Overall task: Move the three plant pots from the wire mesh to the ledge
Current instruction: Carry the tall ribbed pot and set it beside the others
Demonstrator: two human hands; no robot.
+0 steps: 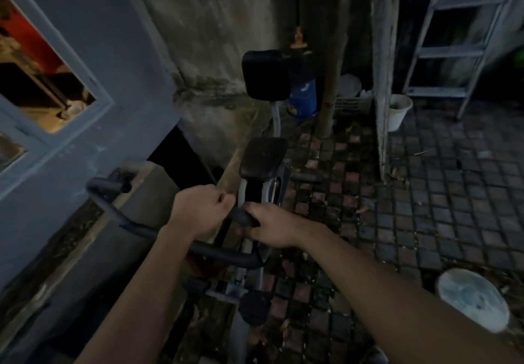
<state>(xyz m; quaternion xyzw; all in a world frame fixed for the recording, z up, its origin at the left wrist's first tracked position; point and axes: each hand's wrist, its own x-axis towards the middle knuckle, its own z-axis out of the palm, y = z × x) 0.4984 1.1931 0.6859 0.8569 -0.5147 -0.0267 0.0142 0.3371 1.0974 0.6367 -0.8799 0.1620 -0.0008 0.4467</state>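
Note:
No plant pot and no wire mesh are in view. An exercise bike (263,162) with a black seat and padded backrest stands in front of me on dark paving. My right hand (269,224) is shut on the end of its black handlebar (241,216). My left hand (202,209) is a closed fist just left of that grip, above the curved bar; whether it holds anything is hidden. A low concrete ledge (136,193) runs along the grey wall at the left.
A lit window (37,71) is in the wall at the left. A metal ladder (459,37) leans at the upper right, with a white bucket (398,111) below it. A blue container (302,100) stands behind the bike. A round pale lid (473,298) lies at the lower right.

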